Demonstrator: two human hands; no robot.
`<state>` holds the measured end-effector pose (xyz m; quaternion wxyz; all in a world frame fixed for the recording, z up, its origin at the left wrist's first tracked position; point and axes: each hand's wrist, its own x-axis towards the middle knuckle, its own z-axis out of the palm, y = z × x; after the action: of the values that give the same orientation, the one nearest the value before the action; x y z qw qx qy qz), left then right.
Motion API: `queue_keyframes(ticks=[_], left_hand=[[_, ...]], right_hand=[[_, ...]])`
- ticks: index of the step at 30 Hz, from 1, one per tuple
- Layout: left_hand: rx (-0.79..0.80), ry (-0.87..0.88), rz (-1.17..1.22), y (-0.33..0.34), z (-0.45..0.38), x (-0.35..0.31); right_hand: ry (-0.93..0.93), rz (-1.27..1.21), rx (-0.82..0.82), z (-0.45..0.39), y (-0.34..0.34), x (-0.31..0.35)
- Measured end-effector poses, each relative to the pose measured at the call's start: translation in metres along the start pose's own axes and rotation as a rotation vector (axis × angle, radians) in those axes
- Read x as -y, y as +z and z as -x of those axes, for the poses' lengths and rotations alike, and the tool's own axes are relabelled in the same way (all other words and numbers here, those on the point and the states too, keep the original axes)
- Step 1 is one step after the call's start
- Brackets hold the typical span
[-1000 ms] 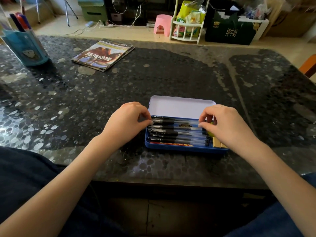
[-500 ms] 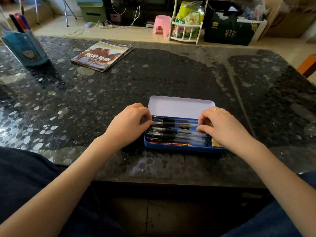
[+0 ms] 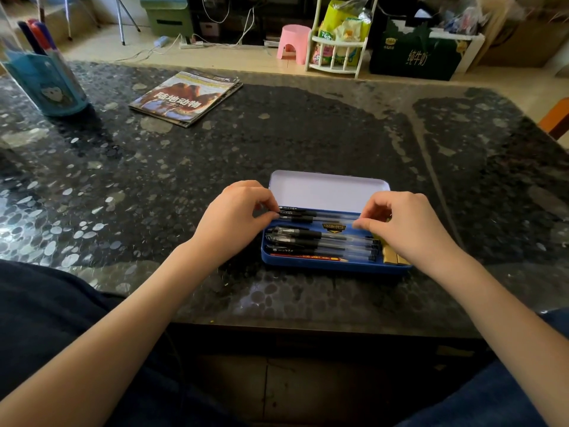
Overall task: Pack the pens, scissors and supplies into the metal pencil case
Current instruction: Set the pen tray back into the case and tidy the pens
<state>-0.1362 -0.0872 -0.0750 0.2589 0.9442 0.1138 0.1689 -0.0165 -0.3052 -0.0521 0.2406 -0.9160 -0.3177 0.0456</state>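
The blue metal pencil case lies open on the table near the front edge, its pale lid tipped back. Several black-capped clear pens lie side by side in its tray, with a red pencil along the near wall and yellow-tan blocks at the right end. My left hand pinches the cap ends of the top pens at the case's left side. My right hand pinches their other ends at the right side, covering that corner. No scissors show.
A magazine lies at the back left of the dark pebble-patterned table. A blue pen holder with markers stands at the far left. Beyond the table are a pink stool, a white rack and a dark box.
Both hands have shifted slightly toward the lid, drawing the top pens away from the others; a gap with a yellow label now shows in the tray.
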Motion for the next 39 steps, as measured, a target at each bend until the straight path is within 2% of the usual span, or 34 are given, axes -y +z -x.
queue_keyframes(ticks=[7, 11, 13, 18, 31, 37, 39], left_hand=[[-0.026, -0.003, 0.010, 0.001, 0.001, -0.001], [-0.024, 0.010, 0.011, 0.001, 0.002, -0.001], [-0.019, 0.015, 0.006, 0.002, 0.001, -0.001], [-0.021, 0.020, 0.012, 0.002, 0.001, -0.001], [-0.004, 0.013, 0.001, 0.002, 0.000, 0.001], [-0.011, 0.001, -0.004, 0.001, 0.000, 0.000], [-0.010, -0.008, -0.005, 0.001, 0.000, 0.000]], right_hand=[[-0.103, 0.070, 0.005, -0.001, 0.002, 0.000], [-0.142, -0.007, 0.236, 0.005, -0.012, 0.007], [-0.137, -0.017, 0.292, 0.007, -0.015, 0.007], [-0.170, 0.036, 0.203, 0.010, -0.007, 0.010], [-0.188, 0.155, 0.183, 0.011, 0.000, 0.015], [-0.194, 0.097, -0.005, 0.008, -0.001, 0.008], [-0.185, 0.096, -0.021, 0.007, 0.000, 0.006]])
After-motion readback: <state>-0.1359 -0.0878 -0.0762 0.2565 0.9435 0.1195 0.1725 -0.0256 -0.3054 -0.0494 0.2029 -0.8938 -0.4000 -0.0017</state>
